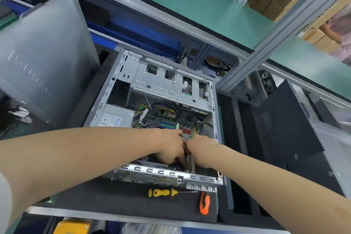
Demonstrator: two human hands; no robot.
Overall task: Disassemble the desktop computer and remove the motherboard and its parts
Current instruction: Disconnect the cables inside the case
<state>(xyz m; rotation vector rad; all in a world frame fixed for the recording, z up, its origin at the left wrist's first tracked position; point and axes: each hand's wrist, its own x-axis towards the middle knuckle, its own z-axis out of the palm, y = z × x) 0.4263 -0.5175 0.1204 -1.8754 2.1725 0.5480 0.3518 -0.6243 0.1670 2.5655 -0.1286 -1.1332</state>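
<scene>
Black foam mat [117, 201] covers the bench, with a green belt [190, 0] running behind it and a metal post [266, 47] rising past the far right corner of the computer case [214, 112]. I see the case lying open side up on the mat. A grey side panel [43, 59] stands close on its left and a black panel [281, 129] on its right, so room either side is narrow. Along the mat's front strip lie a yellow screwdriver [163, 192] and an orange-handled tool [204, 203], apart from each other.

Inside the case, a drive cage [161, 81] fills the far end and a power supply [114, 118] sits by the left wall. The motherboard [188, 125] lies on the floor with coloured cables [157, 108] bunched over it. My left hand [171, 146] and right hand [199, 148] reach over the near rim, close together above the board's near part. Their fingers dip out of sight, so I cannot tell what either grips.
</scene>
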